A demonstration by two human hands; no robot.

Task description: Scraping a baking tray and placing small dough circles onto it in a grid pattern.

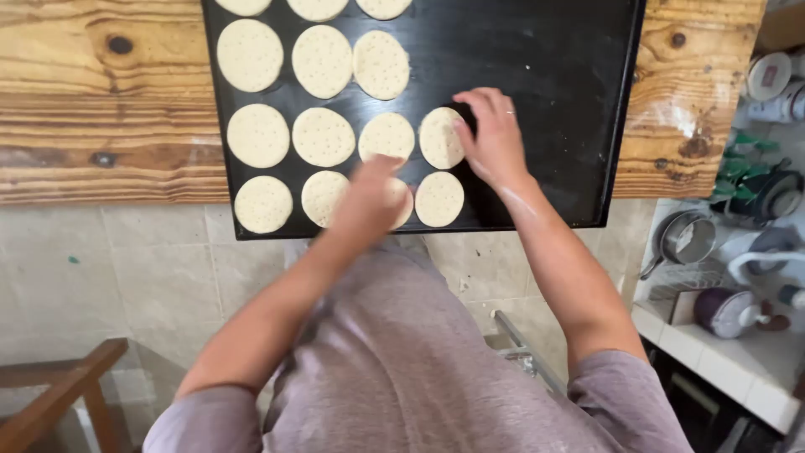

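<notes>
Two hands work over a black tray: right hand, fingers spread loose, touches a dough disc; left hand blurred, grip unclear.

A home kitchen, plainly — black baking tray of dough rounds on a wooden desk, tiled floor, pots and a kettle on a tiled shelf.

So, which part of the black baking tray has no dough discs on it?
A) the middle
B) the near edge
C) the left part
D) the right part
D: on the black baking tray the pale dough discs fill the left and middle, and the right hand touches the rightmost disc; beyond it the tray is bare.
</notes>
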